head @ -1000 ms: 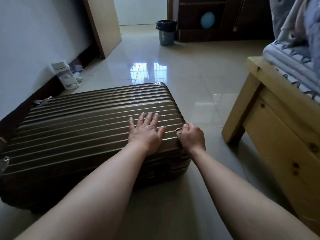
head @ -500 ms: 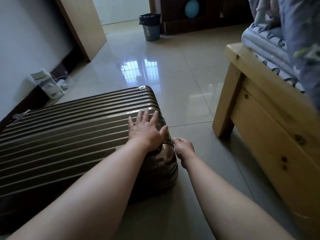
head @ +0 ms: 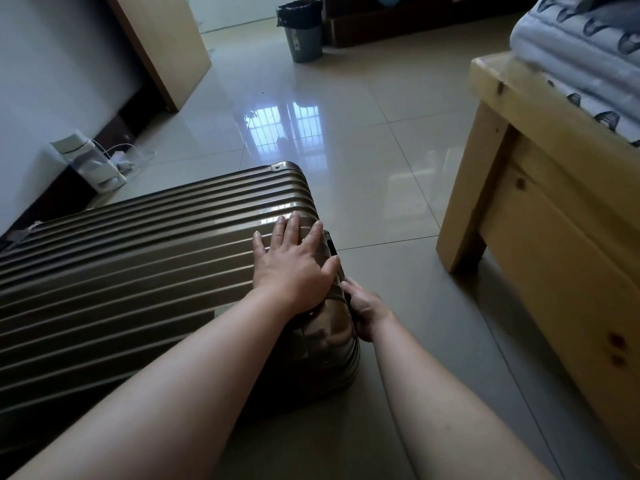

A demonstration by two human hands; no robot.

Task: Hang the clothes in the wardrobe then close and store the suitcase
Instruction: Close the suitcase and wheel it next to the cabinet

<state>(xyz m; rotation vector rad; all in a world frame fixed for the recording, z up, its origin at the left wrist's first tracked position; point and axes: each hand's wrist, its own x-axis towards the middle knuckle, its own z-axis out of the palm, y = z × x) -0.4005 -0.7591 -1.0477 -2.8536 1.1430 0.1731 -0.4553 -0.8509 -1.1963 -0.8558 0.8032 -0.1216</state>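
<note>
A ribbed bronze hard-shell suitcase (head: 145, 271) lies flat and closed on the tiled floor at the left. My left hand (head: 294, 265) presses flat on its lid near the right end, fingers spread. My right hand (head: 367, 310) is against the suitcase's right side wall just below the lid edge, its fingers curled in at the seam; what they pinch is hidden behind the left hand. No clothes and no wardrobe interior are in view.
A wooden bed frame (head: 540, 237) with folded bedding (head: 581, 57) stands at the right. A grey bin (head: 304, 32) sits at the far wall. A white appliance with cables (head: 90, 164) stands by the left wall, near a wooden panel (head: 166, 46).
My right hand slid from the lid's top corner down along the suitcase's right side toward me. The left hand stayed pressed on the lid. The view shifted right and lower.
</note>
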